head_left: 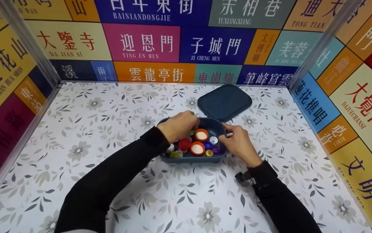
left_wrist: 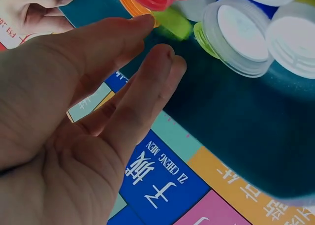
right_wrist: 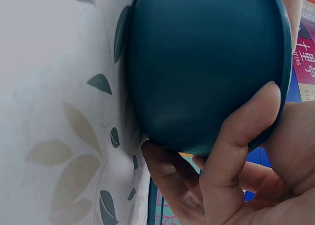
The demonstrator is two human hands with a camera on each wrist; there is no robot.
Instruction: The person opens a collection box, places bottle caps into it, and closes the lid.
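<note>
A dark blue oblong plastic box (head_left: 190,159) stands on the table, with several bottle caps of different colours inside. My left hand (head_left: 181,124) reaches over its far left rim. In the left wrist view, thumb and fingertips are apart beside a blurred yellow-green cap (left_wrist: 173,23), with nothing between them. My right hand (head_left: 239,142) holds the box's right end, thumb against its wall in the right wrist view. Two orange caps with white insides (head_left: 201,135) lie mid-box, beside a red cap (head_left: 185,144). A clear round cap (left_wrist: 241,35) lies near the left fingertips.
Behind the box lies a dark blue lid (head_left: 226,102), flat on the floral-patterned tabletop (head_left: 108,139). Panels with coloured signs (head_left: 142,42) enclose the table at the back and both sides. A small black device (head_left: 245,178) sits at the right wrist.
</note>
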